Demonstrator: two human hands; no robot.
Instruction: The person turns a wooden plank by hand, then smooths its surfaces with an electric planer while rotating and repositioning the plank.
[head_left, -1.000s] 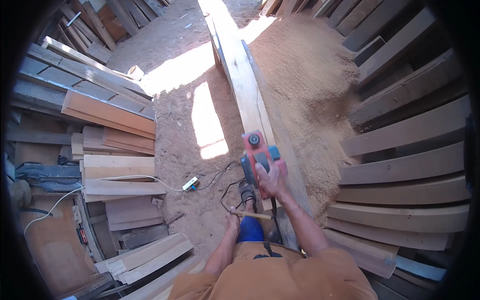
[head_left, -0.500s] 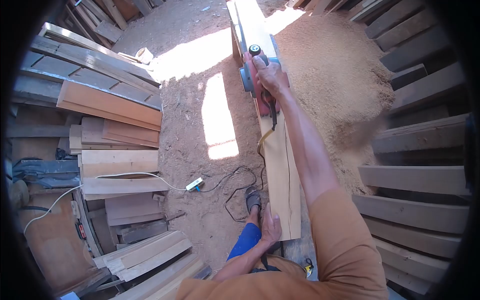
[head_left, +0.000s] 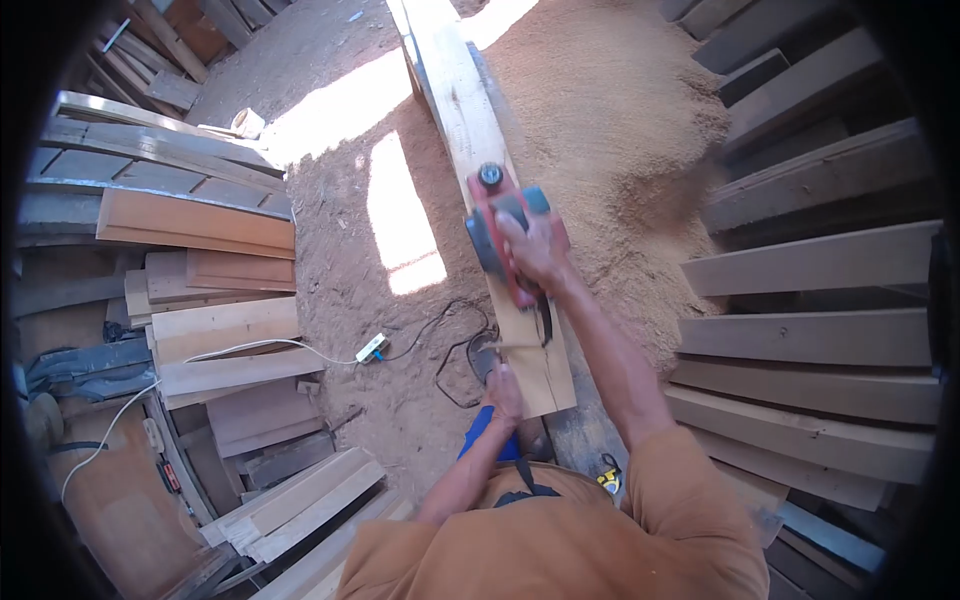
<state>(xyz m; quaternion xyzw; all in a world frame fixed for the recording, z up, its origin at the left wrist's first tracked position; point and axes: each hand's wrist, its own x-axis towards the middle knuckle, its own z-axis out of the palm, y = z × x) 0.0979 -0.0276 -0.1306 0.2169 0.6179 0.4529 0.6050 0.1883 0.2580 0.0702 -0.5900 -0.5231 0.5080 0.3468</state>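
Observation:
A long pale board (head_left: 460,115) runs away from me on a bench. On it sits a red and dark electric planer (head_left: 490,225), my right hand (head_left: 535,245) wrapped round its top handle. My left hand (head_left: 505,392) is at the board's left edge near its close end; its fingers are partly hidden and too small to read. A short tan strip (head_left: 515,345) lies across the board just beyond my left hand, beside the dark cord hanging from the planer's rear. A crack shows in the board near that end.
Sawdust (head_left: 590,110) is heaped right of the bench. Planks line the right side; stacked boards (head_left: 235,325) fill the left. A power strip (head_left: 372,348) with a looping black cable lies on the ground. A yellow tape measure (head_left: 609,480) is by my waist.
Over the last second the planer went far forward along the board, then came back towards me in my right hand. The view has shifted too.

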